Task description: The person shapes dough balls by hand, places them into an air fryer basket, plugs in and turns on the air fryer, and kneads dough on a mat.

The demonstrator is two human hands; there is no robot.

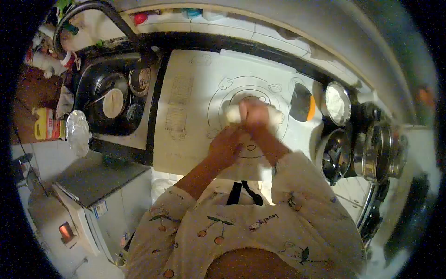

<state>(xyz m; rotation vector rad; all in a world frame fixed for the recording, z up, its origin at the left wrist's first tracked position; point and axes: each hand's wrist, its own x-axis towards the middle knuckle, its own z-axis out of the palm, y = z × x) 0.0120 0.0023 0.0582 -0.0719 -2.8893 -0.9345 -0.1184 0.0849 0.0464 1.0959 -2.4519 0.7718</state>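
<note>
A pale lump of dough (277,116) lies on a light mat (186,153) printed with circles and small drawings. My right hand (255,115) is closed over the middle of the dough, which shows on both sides of it; motion smears the fingers a little. Close against it, on the near side, is my left hand (226,145). Its fingers are blurred and partly hidden, so its grip is unclear. To the right on the mat rests a dark flat tool with an orange edge (311,109), which looks like a dough scraper.
Right of the mat stand a bowl of white flour (338,103), a dark bowl (335,156) and a metal pot (377,151). At left is a black sink (88,100) with dishes under a curved faucet (100,5). A foil-covered item (78,133) sits beside the sink.
</note>
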